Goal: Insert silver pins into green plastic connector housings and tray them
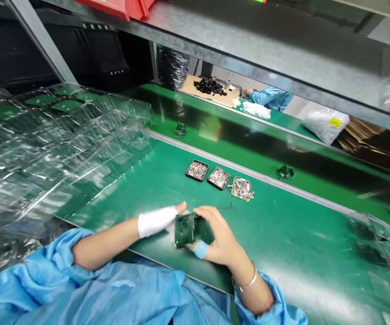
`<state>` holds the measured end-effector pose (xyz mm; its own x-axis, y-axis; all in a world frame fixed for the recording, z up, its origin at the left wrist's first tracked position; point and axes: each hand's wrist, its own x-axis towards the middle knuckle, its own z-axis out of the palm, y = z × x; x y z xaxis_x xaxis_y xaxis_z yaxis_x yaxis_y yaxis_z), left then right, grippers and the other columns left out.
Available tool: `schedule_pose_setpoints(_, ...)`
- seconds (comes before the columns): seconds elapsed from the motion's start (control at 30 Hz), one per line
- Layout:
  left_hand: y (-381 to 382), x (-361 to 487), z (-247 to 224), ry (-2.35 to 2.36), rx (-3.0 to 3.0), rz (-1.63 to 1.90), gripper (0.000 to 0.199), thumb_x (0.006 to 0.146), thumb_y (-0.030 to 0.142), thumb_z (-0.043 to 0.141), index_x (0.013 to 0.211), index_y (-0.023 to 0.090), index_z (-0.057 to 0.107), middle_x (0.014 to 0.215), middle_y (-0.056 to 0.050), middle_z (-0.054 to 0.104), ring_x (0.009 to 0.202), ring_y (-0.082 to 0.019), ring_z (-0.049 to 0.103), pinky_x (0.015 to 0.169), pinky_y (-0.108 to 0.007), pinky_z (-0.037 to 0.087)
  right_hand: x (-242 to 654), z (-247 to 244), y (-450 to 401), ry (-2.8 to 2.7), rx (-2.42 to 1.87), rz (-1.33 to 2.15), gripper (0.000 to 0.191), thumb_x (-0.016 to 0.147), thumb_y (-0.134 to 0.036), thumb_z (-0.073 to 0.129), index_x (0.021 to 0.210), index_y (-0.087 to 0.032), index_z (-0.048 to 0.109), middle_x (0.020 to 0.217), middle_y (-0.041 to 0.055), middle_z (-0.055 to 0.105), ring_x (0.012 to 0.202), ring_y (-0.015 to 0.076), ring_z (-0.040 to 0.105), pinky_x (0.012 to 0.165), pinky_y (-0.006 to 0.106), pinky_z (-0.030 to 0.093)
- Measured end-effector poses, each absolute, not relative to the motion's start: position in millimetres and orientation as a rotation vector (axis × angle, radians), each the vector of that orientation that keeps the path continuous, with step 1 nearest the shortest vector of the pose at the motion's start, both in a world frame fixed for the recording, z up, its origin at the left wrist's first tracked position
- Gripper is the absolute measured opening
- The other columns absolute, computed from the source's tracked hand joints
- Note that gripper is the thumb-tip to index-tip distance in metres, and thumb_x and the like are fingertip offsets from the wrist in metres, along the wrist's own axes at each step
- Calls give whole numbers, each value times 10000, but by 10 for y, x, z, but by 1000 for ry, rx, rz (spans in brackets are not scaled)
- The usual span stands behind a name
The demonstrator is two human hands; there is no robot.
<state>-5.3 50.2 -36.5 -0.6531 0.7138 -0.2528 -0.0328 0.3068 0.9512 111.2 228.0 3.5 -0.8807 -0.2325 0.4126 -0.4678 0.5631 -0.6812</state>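
Near the front edge of the bench, a dark green circuit board assembly (184, 229) is held between my hands, its two panels standing at an angle. My left hand (157, 221), in a white glove with the thumb tip bare, grips its left side; most of the fingers are hidden behind it. On the other side, my right hand (222, 237) is closed round the right panel, with blue tape on the thumb. Just beyond lies a thin hex key (231, 206). Farther off sit two black trays of small metal parts (197, 169) (218, 178) and a tray of larger metal pieces (241, 188).
Clear plastic blister trays (89, 149) are stacked at the left, some holding green boards. Behind a metal rail (249, 169), a green belt carries small assemblies (285, 173). A metal shelf (249, 49) hangs overhead. Across the belt shows another person's blue sleeve (272, 98).
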Motion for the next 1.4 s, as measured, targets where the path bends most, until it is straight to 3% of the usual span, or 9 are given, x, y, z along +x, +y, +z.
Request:
schedule_pose_setpoints(0.1,615,-523,-217,2212,769,1321,459,838,595,431,923,188,625,755,-50,644,600,-172,570,597,-303,488,1050,-127,2345,-2551,344,1183,557,799,-357,608,1309,-199,452,1206,137,572,1111,261,573,955,443,497)
schedule_pose_setpoints(0.2,838,-948,-98,2707,1011,905,259,849,370,449,796,191,629,793,-53,628,778,-204,589,777,-324,476,964,-266,2331,-2680,210,1054,536,798,-309,602,1299,-165,476,1216,161,569,1148,291,546,992,493,473)
schedule_pose_setpoints(0.3,1097,-1165,-79,2850,1157,427,246,853,292,453,735,186,641,839,-84,619,869,-250,590,795,-349,459,931,-324,2326,-2736,176,1027,561,819,-318,597,1331,-141,450,1283,179,536,1215,303,506,1040,512,437)
schedule_pose_setpoints(0.43,1328,-1216,-156,2818,1218,287,177,805,218,503,730,179,658,874,-109,616,886,-289,599,780,-374,452,957,-300,2415,-2639,103,1102,513,876,-335,546,1348,-173,426,1324,156,513,1250,270,489,1058,477,432)
schedule_pose_setpoints(0.73,1315,-1341,-236,2783,1178,502,204,819,241,476,708,165,630,793,-83,605,815,-236,586,751,-324,451,955,-330,2492,-2593,28,1126,434,893,-255,492,1318,-182,454,1264,146,545,1206,253,530,1012,445,470)
schedule_pose_setpoints(0.87,1123,-1360,-252,2690,1112,911,316,874,395,401,800,160,600,744,-34,595,712,-189,553,653,-285,443,962,-352,2506,-2569,5,1101,422,884,-222,482,1305,-190,464,1229,141,561,1125,241,575,962,435,497)
schedule_pose_setpoints(0.97,1055,-1337,-280,2666,1092,1159,300,843,409,429,734,167,568,680,-21,557,658,-178,517,616,-286,405,953,-372,2509,-2563,3,1111,413,882,-216,481,1294,-188,477,1205,141,572,1050,227,606,929,420,512)
schedule_pose_setpoints(1.2,1120,-1343,-260,2870,1208,704,259,847,270,444,713,169,642,785,-72,601,810,-213,567,710,-313,410,890,-419,2520,-2523,-118,1207,358,879,-240,498,1234,-215,532,1163,115,592,951,201,651,842,367,539)
schedule_pose_setpoints(1.4,1201,-1400,-234,2950,1228,250,273,878,269,475,995,202,713,1005,-111,637,962,-280,582,749,-354,426,871,-444,2525,-2529,-128,1229,332,884,-249,498,1208,-198,550,1144,113,601,933,192,654,844,359,535)
